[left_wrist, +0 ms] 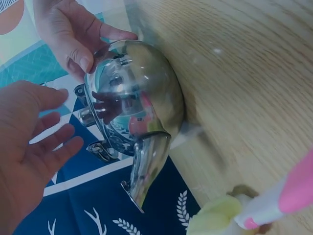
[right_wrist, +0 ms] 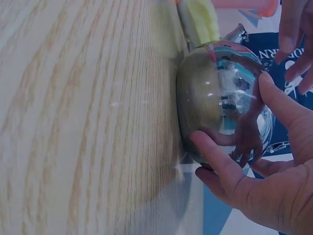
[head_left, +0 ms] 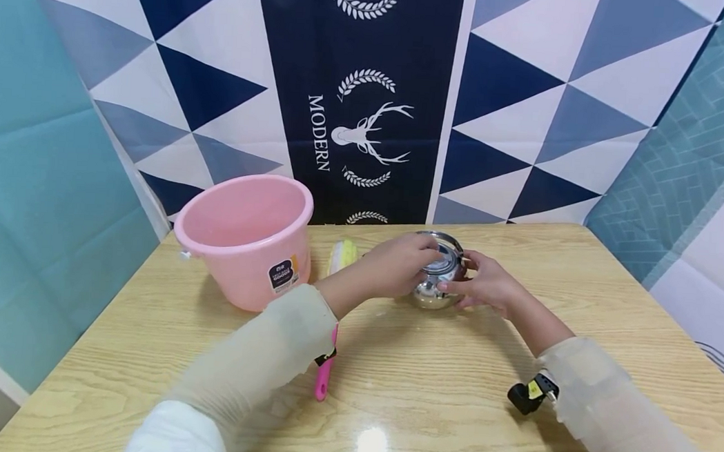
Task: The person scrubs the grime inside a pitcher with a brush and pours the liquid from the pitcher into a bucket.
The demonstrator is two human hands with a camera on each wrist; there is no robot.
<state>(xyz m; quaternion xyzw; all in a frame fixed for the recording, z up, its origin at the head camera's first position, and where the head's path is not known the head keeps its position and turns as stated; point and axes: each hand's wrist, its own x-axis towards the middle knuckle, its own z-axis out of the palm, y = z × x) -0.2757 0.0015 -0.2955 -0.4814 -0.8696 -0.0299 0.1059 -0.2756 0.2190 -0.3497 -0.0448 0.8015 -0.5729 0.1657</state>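
Note:
A shiny metal teapot (head_left: 432,297) stands upright on the wooden table. Its spout (left_wrist: 150,164), knobbed lid and raised handle show in the left wrist view. My right hand (head_left: 489,285) grips the teapot's rounded side, thumb and fingers spread around the body (right_wrist: 200,93). Over the lid hovers my left hand (head_left: 400,264), its fingers loosely bent; in the left wrist view a gap separates this hand (left_wrist: 24,152) from the lid knob (left_wrist: 87,116). Left of the teapot lies a sponge brush with a pink handle (head_left: 323,379), partly hidden under my left forearm.
A pink bucket (head_left: 235,270) stands at the back left of the wooden table (head_left: 439,396), close to the brush's yellow and white head (head_left: 345,252). Patterned cloth (head_left: 507,90) hangs behind the table's far edge.

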